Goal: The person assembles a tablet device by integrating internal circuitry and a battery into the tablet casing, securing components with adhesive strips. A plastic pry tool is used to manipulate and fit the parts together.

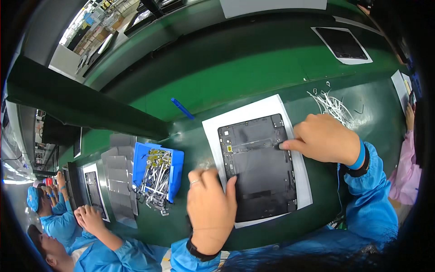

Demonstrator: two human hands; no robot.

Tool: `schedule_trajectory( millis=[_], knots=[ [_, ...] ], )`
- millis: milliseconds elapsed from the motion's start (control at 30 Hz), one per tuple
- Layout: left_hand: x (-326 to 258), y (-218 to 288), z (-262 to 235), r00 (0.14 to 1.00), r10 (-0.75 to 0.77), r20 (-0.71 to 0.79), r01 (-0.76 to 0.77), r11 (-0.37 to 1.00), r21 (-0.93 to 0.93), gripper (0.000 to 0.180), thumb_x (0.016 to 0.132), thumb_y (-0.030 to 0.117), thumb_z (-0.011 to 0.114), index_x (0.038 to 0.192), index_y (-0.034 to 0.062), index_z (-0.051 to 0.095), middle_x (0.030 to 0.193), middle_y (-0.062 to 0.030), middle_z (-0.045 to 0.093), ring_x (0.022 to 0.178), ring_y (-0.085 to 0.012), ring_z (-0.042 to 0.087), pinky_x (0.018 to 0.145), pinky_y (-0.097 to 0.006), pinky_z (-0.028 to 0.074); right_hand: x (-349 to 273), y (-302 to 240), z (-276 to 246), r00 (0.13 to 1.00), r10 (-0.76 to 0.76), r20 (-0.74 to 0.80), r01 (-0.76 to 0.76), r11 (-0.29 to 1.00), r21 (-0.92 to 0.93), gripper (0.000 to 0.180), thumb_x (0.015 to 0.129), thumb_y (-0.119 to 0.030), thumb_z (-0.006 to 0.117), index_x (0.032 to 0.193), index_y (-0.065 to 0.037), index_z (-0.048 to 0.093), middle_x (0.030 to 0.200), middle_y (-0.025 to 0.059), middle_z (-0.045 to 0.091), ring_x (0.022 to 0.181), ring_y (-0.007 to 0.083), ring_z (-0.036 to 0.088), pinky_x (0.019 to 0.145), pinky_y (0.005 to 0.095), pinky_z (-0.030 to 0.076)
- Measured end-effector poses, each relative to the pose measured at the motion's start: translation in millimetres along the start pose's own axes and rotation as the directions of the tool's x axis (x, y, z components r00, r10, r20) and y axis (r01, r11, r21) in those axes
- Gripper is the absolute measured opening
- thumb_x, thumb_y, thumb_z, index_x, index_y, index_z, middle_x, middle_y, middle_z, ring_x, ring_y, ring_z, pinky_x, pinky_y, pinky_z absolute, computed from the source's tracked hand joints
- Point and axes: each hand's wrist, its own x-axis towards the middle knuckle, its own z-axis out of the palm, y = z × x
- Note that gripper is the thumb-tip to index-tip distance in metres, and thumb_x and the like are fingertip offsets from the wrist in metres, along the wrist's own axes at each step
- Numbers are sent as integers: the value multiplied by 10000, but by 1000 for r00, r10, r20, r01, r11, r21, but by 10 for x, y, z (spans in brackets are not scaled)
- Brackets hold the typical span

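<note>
A black tablet back housing (263,165) lies on a white sheet (297,127) in front of me, with its inner side up. Small parts and a yellow piece show along its edges. My left hand (210,208) is at the housing's left edge, its thumb against the edge and apart from the bent fingers, which rest off the sheet. Over the right edge, my right hand (324,138) has its thumb tip on the housing's upper right border. Its other fingers are curled in, and whatever they may hold is hidden.
A blue bin (176,174) full of thin flex cables stands to the left, beside stacked grey sheets (120,181). A blue pen (182,109) lies behind. White strips (333,106) are heaped at right; another housing (342,43) lies farther back. Co-workers sit left (102,254) and right (408,167).
</note>
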Motion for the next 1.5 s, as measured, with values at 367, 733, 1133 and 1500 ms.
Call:
schedule_trajectory(
  millis=[367,733,1133,1500],
  knots=[
    [-228,-204,143,966,-123,228,246,709,-661,256,1046,195,662,1183,47,503,940,-112,657,696,-231,634,630,-351,493,-4,192,26,918,-151,367,57,965,256,445,984,-384,694,722,-28,747,672,70,740,655,237,738,665,387,577],
    [1122,93,204,995,43,-91,-101,525,-845,375,1063,100,577,1408,-41,541,1262,-113,669,1157,-205,610,1049,-346,453,-641,832,-860,907,226,-354,-106,938,329,370,947,-343,730,866,17,740,725,202,705,702,357,714,683,450,561],
    [2678,-281,1081,951,-230,-208,82,834,-546,439,953,85,702,1361,-41,599,1304,-239,663,1165,-373,658,1041,-437,496,-85,2335,-520,698,235,-676,-165,972,168,259,915,-228,765,1041,-2,745,1034,189,717,994,357,703,896,446,559],
    [805,704,433,897,420,-138,-442,841,-311,525,930,192,750,1405,46,580,1527,-216,456,1409,-425,454,1171,-519,365,-132,3872,-416,230,773,-591,-737,535,413,668,968,-547,651,1334,12,620,1382,231,581,1279,441,588,1047,557,485]
  ],
)
